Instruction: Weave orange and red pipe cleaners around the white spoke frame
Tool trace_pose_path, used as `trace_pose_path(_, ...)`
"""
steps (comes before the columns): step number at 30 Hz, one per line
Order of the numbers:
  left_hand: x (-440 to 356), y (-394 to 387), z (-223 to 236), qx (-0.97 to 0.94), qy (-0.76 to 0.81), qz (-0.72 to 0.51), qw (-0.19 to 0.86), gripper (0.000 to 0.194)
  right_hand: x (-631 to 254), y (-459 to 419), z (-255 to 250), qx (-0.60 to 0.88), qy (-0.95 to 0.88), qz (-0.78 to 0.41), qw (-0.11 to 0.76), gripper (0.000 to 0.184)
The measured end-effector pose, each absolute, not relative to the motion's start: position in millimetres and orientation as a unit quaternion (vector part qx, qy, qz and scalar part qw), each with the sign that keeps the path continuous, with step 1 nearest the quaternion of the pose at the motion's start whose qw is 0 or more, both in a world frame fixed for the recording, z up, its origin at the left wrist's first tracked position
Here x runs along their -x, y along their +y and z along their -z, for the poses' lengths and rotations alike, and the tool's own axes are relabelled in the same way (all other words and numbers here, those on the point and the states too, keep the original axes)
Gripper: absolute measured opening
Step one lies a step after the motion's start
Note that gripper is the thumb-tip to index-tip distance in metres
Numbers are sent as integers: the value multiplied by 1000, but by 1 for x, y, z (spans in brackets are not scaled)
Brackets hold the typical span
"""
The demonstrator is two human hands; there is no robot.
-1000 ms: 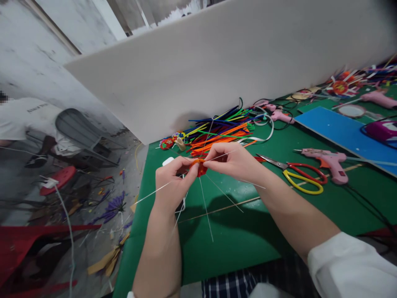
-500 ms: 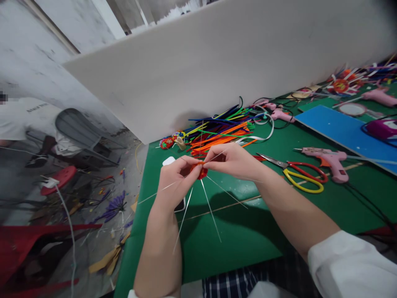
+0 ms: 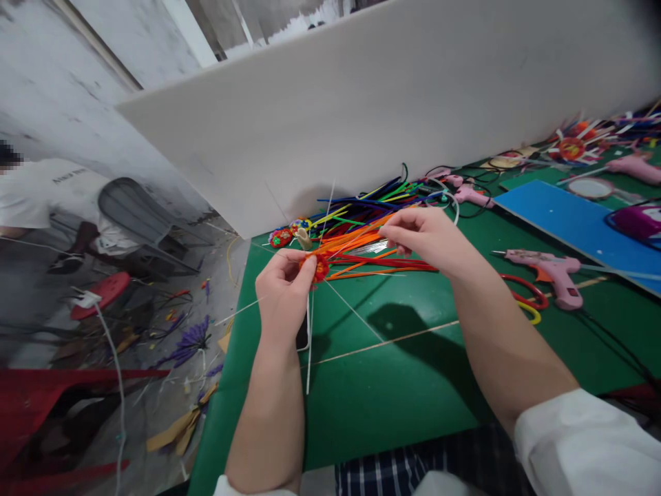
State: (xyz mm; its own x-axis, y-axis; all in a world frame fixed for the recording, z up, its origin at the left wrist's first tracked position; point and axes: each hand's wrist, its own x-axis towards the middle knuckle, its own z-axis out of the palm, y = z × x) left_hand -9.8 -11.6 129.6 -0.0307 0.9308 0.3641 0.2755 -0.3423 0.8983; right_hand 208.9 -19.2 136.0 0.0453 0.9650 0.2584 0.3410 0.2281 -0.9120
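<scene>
My left hand point(image 3: 283, 289) is closed in a pinch on a small red-orange round piece point(image 3: 319, 266) from which several thin white sticks radiate. My right hand point(image 3: 426, 233) is also pinched, on the end of an orange pipe cleaner point(image 3: 356, 243) that runs back to the round piece. Both hands hover above the green table mat point(image 3: 392, 386), in front of a pile of colourful pipe cleaners point(image 3: 369, 210).
Red and yellow scissors point(image 3: 527, 302) and a pink glue gun point(image 3: 547, 269) lie right of my right arm. A blue board point(image 3: 568, 217), more glue guns and finished pieces sit farther right. A white panel point(image 3: 392, 103) backs the table. A seated person point(image 3: 46, 200) is at far left.
My right hand has moved up and to the right, away from the round piece, drawing the orange pipe cleaner out. My left hand kept its grip and the white sticks turned.
</scene>
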Motion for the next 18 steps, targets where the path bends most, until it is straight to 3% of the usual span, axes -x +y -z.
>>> trace_pose_path(4,5,-14,-129,-597,437,-549,389,13,-196,-17,-131,502,-650,-391,415,25)
trace_pose_path(10,-3,-19,-127,-576,421,-511,480,18,-172,-18,-128,386,-617,-493,476,24)
trace_pose_path(14,-4,-19,-125,-562,420,-498,509,19,-171,-20,-127,358,-607,-478,523,16)
trace_pose_path(18,-4,-19,-125,-553,421,-498,519,17,-172,-19,-126,360,-630,-455,517,13)
